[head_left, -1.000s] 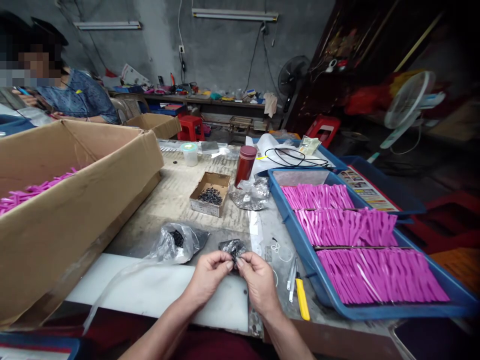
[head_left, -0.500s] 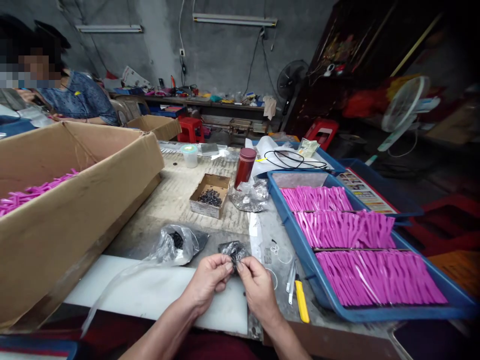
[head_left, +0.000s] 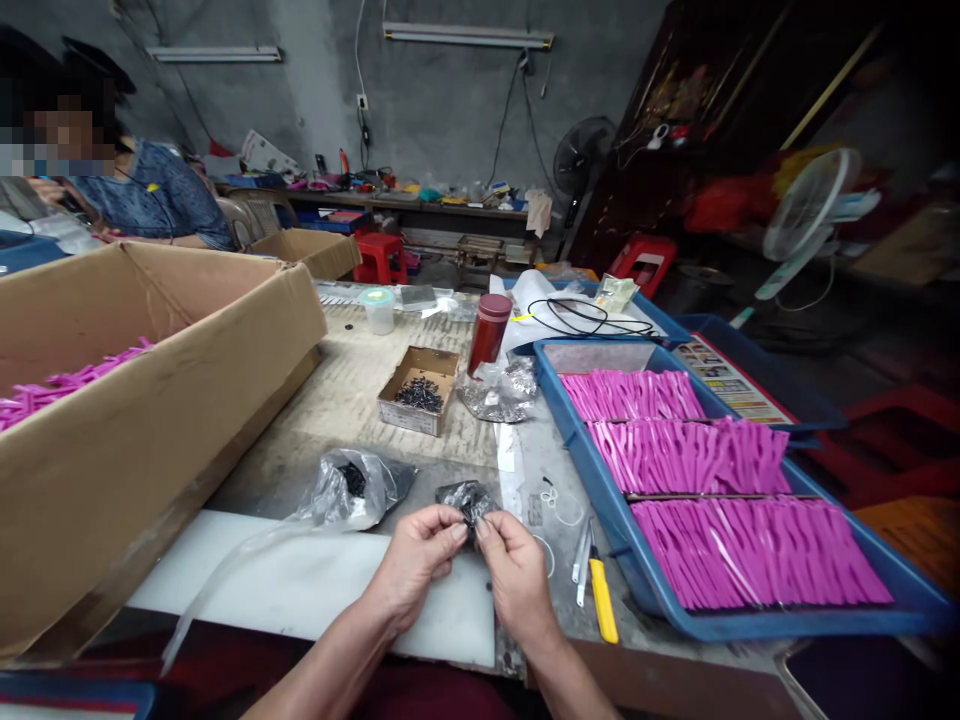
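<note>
Just above the front of the white board, my left hand and my right hand pinch the near end of a small plastic bag with dark contents. Thumbs and forefingers of both hands are closed on the bag, close together. What exactly lies inside it is too dark to make out. To its left is an open clear plastic bag of small black parts. Beyond stands a small cardboard box with many dark screw-like pieces.
On the left is a large cardboard carton with pink pieces. A blue tray on the right holds rows of pink pieces. A yellow-handled tool lies beside it. Behind are a red-brown jar and a seated co-worker.
Both hands stay at almost the same place, still pinching the bag. The whole view has shifted very slightly; nothing else has visibly moved.
</note>
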